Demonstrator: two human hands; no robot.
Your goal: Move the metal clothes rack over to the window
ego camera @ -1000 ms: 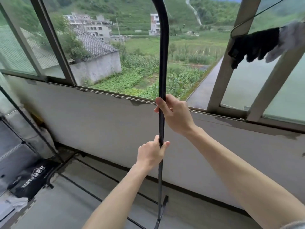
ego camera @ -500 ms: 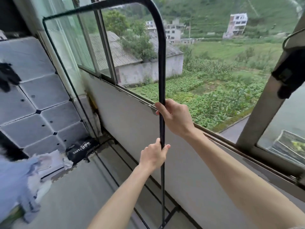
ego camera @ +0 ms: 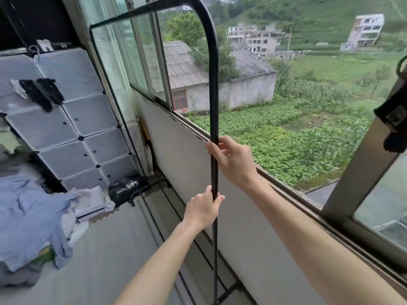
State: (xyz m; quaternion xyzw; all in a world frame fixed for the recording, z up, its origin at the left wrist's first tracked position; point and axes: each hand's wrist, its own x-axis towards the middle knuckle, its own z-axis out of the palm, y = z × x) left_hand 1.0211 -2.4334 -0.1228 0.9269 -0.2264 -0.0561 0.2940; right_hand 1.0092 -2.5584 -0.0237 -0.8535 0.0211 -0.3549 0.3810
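Note:
The black metal clothes rack [ego camera: 213,89] stands along the low white wall under the window [ego camera: 286,119]. Its near upright runs down the middle of the view, its top bar curves away to the left, and its base bars lie on the floor beside the wall. My right hand [ego camera: 234,160] is wrapped around the near upright at sill height. My left hand [ego camera: 203,209] grips the same upright just below it. The far upright of the rack stands at the left end of the wall.
A grey cube cabinet [ego camera: 66,119] with a black cloth hanging on it fills the left. A blue garment pile [ego camera: 30,219] and a black bag [ego camera: 126,188] lie on the floor. A dark item [ego camera: 394,122] hangs on the window frame at right.
The view has swung left, so the cabinet and clothes pile have come into sight. Both hands keep the same grip on the upright, which stays next to the wall.

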